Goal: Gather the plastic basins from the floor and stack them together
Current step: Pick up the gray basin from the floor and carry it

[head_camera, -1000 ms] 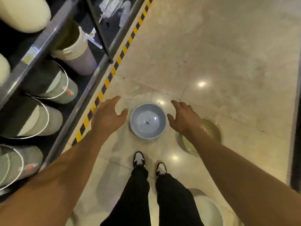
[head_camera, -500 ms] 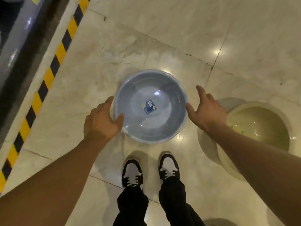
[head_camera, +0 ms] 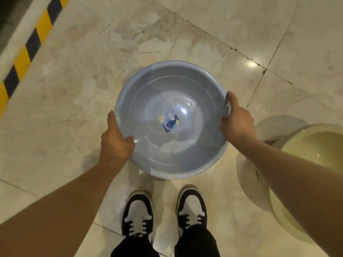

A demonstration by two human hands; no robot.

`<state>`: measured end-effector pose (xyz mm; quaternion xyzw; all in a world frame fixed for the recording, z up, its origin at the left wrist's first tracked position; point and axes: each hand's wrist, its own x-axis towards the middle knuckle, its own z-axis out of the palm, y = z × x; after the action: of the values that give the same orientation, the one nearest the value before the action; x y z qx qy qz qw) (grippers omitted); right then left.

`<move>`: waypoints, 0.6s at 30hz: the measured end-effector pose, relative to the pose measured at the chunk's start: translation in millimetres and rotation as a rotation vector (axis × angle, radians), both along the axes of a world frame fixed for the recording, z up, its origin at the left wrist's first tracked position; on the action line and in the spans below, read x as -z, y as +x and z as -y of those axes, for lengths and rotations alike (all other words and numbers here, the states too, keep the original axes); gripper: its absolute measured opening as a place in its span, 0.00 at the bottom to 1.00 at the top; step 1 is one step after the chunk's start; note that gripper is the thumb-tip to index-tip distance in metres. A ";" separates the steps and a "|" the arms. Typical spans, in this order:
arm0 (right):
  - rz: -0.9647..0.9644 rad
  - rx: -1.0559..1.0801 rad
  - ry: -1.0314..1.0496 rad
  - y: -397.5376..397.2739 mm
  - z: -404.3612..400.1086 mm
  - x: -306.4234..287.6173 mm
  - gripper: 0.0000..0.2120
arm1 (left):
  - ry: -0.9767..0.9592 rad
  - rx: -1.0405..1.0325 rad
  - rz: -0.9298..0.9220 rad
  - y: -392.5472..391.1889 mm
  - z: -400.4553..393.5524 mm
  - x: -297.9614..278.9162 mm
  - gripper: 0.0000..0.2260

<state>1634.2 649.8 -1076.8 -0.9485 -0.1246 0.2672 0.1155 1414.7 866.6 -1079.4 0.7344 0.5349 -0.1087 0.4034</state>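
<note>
Glossy plastic basin (head_camera: 167, 101), polished marble floor (head_camera: 78, 86)

Arms: your left hand (head_camera: 116, 143) and right hand (head_camera: 236, 121) are bare, no sleeves on your forearms
Legs: you wear black trousers (head_camera: 196, 243)
Feet: your sneakers (head_camera: 138, 214) are black with white panels and white laces

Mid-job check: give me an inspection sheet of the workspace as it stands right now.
Surface: glossy marble floor, light glare.
Job's things: blue basin upright, label sticker inside; cream basin at right, partly behind the right arm.
Clutter: nothing seen.
Hands: left hand and right hand each grip the blue basin's rim on opposite sides.
Cables: nothing seen.
Surroundings: yellow-black hazard stripe upper left; shoes below.
</note>
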 end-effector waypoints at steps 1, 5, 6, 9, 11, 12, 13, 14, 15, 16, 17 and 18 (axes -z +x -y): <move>0.010 -0.031 -0.002 3.7 -2.5 -8.7 0.31 | 0.002 -0.013 0.013 -0.9 -1.0 -8.7 0.37; 0.044 -0.086 0.027 16.8 -28.8 -69.9 0.31 | 0.013 -0.031 0.054 0.9 -20.2 -69.9 0.36; 0.053 -0.095 0.036 20.7 -40.0 -92.1 0.32 | 0.026 -0.034 0.084 0.5 -27.9 -91.7 0.35; 0.069 -0.135 0.071 31.2 -82.8 -175.1 0.34 | 0.062 -0.078 0.218 -5.4 -54.0 -174.7 0.29; 0.079 -0.188 0.114 34.8 -114.2 -241.9 0.35 | 0.090 -0.117 0.270 -10.4 -75.3 -242.7 0.29; 0.084 -0.221 0.135 35.3 -129.4 -277.0 0.35 | 0.103 -0.135 0.284 -14.4 -86.8 -278.1 0.29; 0.094 -0.255 0.155 35.9 -144.8 -312.8 0.35 | 0.116 -0.147 0.300 -18.7 -99.1 -315.1 0.31; 0.103 -0.293 0.174 35.8 -160.4 -348.4 0.35 | 0.133 -0.155 0.313 -24.4 -110.9 -352.8 0.32; 0.108 -0.332 0.197 34.3 -175.7 -382.7 0.35 | 0.150 -0.164 0.312 -32.6 -122.2 -389.8 0.33; 0.112 -0.368 0.219 31.0 -189.6 -416.5 0.35 | 0.168 -0.173 0.299 -42.0 -131.9 -426.4 0.35; 0.120 -0.404 0.241 26.4 -202.4 -449.8 0.35 | 0.185 -0.186 0.287 -51.4 -140.5 -461.8 0.35; 0.131 -0.446 0.261 19.9 -213.5 -482.6 0.35 | 0.196 -0.215 0.287 -62.6 -147.1 -495.6 0.36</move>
<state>1654.1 863.3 -594.1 -0.8899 -0.3712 0.2059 0.1670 1352.1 1013.7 -583.8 0.7168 0.5552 0.0934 0.4114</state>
